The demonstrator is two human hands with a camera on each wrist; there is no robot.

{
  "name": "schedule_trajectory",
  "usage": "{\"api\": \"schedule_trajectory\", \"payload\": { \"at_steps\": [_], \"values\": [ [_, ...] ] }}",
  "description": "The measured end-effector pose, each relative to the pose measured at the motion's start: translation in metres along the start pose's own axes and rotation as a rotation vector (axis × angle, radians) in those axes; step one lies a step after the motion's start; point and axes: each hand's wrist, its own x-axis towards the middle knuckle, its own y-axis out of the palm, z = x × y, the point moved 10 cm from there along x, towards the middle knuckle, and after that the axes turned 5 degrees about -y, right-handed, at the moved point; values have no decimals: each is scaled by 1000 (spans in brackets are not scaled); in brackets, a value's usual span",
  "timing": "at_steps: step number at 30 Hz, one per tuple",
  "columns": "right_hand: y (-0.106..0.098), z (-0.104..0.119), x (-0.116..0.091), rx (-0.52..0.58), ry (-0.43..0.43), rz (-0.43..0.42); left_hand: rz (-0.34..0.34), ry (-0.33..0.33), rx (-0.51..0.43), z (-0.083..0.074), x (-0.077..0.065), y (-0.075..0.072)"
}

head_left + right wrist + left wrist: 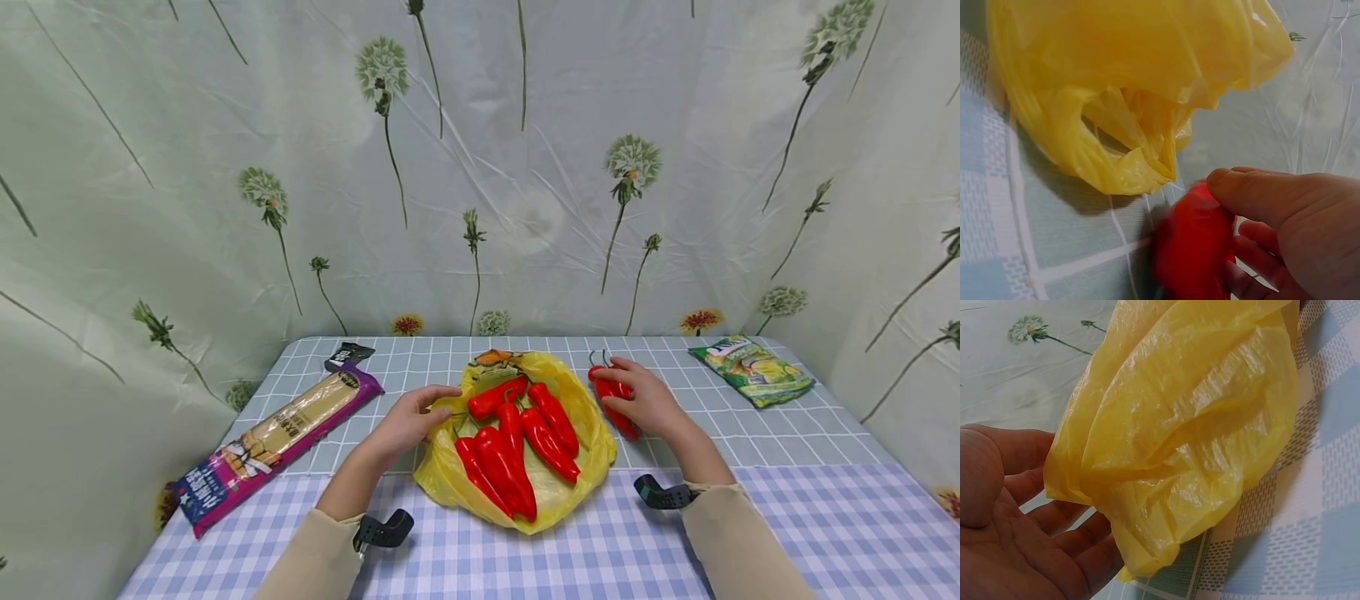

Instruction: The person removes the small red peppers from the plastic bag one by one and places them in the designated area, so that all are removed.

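Note:
A yellow plastic bag [600, 442] lies wide open at the middle of the table, with several long red peppers [506, 479] inside. At its left rim is my left hand [408, 423], fingers loosely spread; in the left wrist view the thumb tip meets the bag's edge and the other fingers pass behind the plastic. To the right of the bag, my right hand [641, 398] holds red peppers [624, 423], thumb on one side and fingers on the other. Two green stems show beyond the fingertips. The right wrist view shows the held pepper [1188, 244] blurred beside the bag.
A long purple-ended packet [277, 442] slants along the table's left side, with a small black packet [349, 356] behind it. At the back right lies a green and yellow pouch [752, 369]. A flower-print curtain [480, 167] hangs behind the checked tablecloth [787, 517].

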Motion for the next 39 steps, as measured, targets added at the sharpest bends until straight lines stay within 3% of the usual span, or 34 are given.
{"api": "schedule_trajectory", "payload": {
  "at_steps": [9, 18, 26, 32, 39],
  "values": [
    [-1, 0, 0, -31, -16, -43, -13, -14, 10, 1, -1, 0],
    [-4, -2, 0, -28, 87, -93, -20, -17, 23, 2, -1, -1],
    [-16, 7, -3, 3, 97, -174, -13, -11, 32, 2, 0, 0],
    [-27, 26, -4, 31, 48, -248, -13, -3, 33, 1, 0, 0],
    [-38, 59, -7, 61, -86, -315, -12, -17, 25, 1, 0, 0]
  ]
}}
